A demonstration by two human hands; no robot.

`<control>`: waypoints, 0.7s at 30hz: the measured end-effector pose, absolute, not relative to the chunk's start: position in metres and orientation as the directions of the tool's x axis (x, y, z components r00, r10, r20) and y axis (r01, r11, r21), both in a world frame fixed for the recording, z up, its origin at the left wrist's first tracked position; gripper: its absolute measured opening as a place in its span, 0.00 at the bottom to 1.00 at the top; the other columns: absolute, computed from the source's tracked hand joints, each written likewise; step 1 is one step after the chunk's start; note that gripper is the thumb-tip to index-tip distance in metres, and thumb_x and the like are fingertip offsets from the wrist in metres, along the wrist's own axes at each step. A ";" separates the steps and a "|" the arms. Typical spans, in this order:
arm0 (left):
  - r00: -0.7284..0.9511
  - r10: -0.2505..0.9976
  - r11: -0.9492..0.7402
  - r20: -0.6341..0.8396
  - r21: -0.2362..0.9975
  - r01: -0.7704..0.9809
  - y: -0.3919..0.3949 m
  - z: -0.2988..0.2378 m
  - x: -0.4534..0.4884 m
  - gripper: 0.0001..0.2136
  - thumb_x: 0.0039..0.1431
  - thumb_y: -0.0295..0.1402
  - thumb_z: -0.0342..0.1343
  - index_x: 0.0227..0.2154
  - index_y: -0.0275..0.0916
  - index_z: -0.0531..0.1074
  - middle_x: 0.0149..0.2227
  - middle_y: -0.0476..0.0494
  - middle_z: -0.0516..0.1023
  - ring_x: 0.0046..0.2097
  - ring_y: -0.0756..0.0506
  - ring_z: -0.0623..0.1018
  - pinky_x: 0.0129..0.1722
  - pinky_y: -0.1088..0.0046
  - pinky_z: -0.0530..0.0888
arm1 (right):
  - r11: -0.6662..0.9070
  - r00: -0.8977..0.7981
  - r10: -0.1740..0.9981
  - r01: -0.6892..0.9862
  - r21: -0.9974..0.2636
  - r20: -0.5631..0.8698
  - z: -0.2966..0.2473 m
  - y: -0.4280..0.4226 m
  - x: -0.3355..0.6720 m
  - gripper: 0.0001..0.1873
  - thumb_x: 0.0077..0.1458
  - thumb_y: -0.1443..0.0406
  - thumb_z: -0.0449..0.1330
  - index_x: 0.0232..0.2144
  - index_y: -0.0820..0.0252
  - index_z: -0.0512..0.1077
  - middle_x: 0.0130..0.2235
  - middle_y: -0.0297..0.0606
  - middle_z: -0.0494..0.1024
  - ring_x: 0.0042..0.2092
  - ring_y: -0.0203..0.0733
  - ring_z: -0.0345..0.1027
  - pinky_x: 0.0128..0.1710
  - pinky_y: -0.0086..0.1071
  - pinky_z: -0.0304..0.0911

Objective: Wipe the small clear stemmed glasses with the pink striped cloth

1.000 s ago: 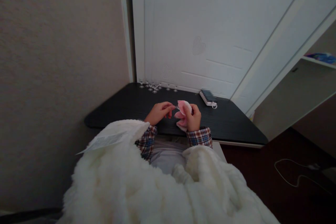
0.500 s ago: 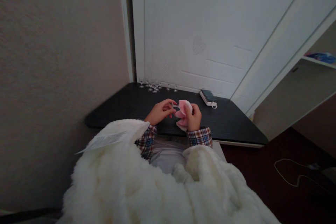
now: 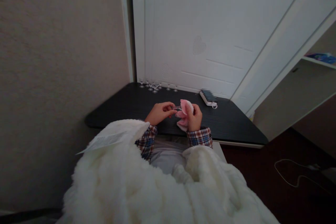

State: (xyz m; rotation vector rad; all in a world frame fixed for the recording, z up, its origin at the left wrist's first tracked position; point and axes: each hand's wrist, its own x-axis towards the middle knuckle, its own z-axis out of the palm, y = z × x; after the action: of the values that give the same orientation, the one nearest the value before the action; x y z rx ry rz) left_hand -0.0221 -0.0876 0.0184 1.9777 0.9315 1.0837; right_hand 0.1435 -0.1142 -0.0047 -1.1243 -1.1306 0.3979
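Observation:
Between thumb and fingers, my left hand [image 3: 160, 112] grips a small clear stemmed glass [image 3: 177, 107], held sideways above the near edge of the black table. My right hand [image 3: 194, 118] is closed around a pink and white cloth [image 3: 183, 113] that hangs down in folds. The cloth meets the right end of the glass and hides that part of it. Both hands are close together, a few fingers' width apart.
Several small stemmed glasses [image 3: 154, 86] stand along the back left of the black table [image 3: 118, 112]. A white device with a dark top [image 3: 208, 98] lies at the back right. A white panel [image 3: 183, 24] rises behind; a cable [image 3: 298, 182] lies on the floor.
My left fingers have shifted slightly on the glass, with the thumb more extended. The right hand and cloth have moved a tiny bit to the right.

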 end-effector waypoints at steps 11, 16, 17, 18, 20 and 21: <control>0.421 0.825 -0.531 0.377 0.771 0.351 -0.093 0.025 -0.026 0.19 0.57 0.48 0.51 0.26 0.36 0.74 0.20 0.49 0.73 0.24 0.51 0.71 0.24 0.79 0.64 | 0.423 0.410 0.762 0.272 -0.864 0.502 -0.001 -0.117 0.143 0.19 0.50 0.49 0.58 0.28 0.60 0.69 0.27 0.30 0.67 0.29 0.34 0.59 0.30 0.28 0.55; 0.424 0.832 -0.512 0.357 0.790 0.338 -0.092 0.024 -0.026 0.21 0.59 0.49 0.48 0.25 0.36 0.74 0.20 0.49 0.73 0.24 0.51 0.71 0.24 0.78 0.65 | 0.441 0.398 0.755 0.280 -0.853 0.521 -0.001 -0.117 0.142 0.18 0.50 0.50 0.58 0.27 0.60 0.69 0.27 0.30 0.67 0.30 0.34 0.59 0.30 0.28 0.55; 0.427 0.833 -0.505 0.353 0.799 0.326 -0.091 0.024 -0.026 0.21 0.59 0.49 0.48 0.26 0.36 0.74 0.20 0.49 0.73 0.24 0.51 0.71 0.24 0.78 0.65 | 0.446 0.396 0.752 0.284 -0.849 0.528 -0.001 -0.117 0.142 0.18 0.51 0.50 0.58 0.27 0.60 0.69 0.27 0.30 0.67 0.30 0.34 0.59 0.30 0.28 0.55; 0.430 0.833 -0.498 0.348 0.810 0.310 -0.091 0.024 -0.026 0.21 0.59 0.49 0.48 0.27 0.36 0.74 0.20 0.49 0.73 0.24 0.51 0.71 0.24 0.78 0.66 | 0.449 0.392 0.750 0.290 -0.845 0.533 -0.001 -0.117 0.142 0.18 0.51 0.50 0.58 0.27 0.60 0.69 0.27 0.30 0.67 0.30 0.34 0.59 0.30 0.28 0.55; 0.437 0.834 -0.480 0.337 0.834 0.271 -0.091 0.024 -0.025 0.20 0.59 0.49 0.48 0.30 0.36 0.74 0.22 0.49 0.73 0.25 0.51 0.72 0.24 0.78 0.66 | 0.454 0.386 0.747 0.298 -0.840 0.541 -0.001 -0.117 0.142 0.18 0.52 0.51 0.57 0.27 0.60 0.69 0.27 0.30 0.67 0.30 0.34 0.58 0.31 0.28 0.55; 0.440 0.835 -0.469 0.331 0.846 0.253 -0.091 0.023 -0.025 0.20 0.59 0.49 0.48 0.31 0.35 0.74 0.22 0.49 0.73 0.25 0.51 0.73 0.24 0.78 0.66 | 0.455 0.385 0.746 0.301 -0.838 0.544 -0.002 -0.117 0.142 0.18 0.52 0.51 0.57 0.27 0.60 0.69 0.27 0.30 0.67 0.30 0.34 0.58 0.31 0.28 0.55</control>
State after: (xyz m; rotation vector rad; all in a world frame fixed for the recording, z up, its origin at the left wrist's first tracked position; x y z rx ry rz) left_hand -0.0250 -0.0908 0.0232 1.9545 0.9140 1.0024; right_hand 0.1424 -0.1174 -0.0017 -1.1153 -1.1933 0.3746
